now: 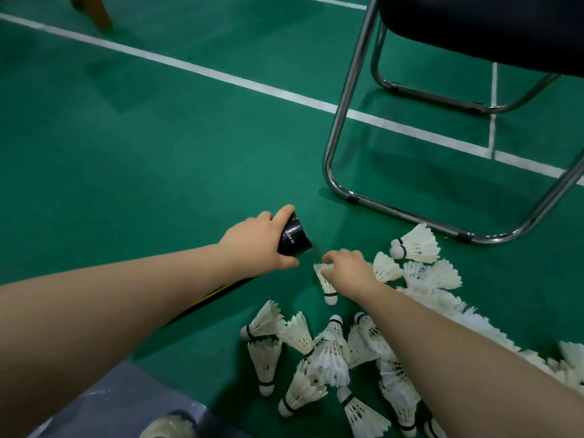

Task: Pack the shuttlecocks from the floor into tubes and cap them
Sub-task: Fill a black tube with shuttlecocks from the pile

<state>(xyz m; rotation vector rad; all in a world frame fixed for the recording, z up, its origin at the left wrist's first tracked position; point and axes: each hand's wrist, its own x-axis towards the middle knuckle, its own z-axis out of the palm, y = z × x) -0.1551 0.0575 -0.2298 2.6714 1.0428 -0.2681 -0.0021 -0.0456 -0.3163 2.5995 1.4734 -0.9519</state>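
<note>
My left hand (257, 240) grips a black shuttlecock tube (294, 238) near its open end, which points away from me; the tube's body runs back under my forearm. Just right of it, my right hand (347, 268) pinches the feathers of one white shuttlecock (327, 284) whose cork points toward me. A pile of several white shuttlecocks (328, 358) lies on the green floor below and to the right of my hands, partly hidden by my right forearm.
A metal-framed chair (341, 121) with a dark seat stands at the upper right, its base rail close to the pile. White court lines (189, 66) cross the floor. A grey bag or sheet (120, 403) holding a shuttlecock lies at the bottom left.
</note>
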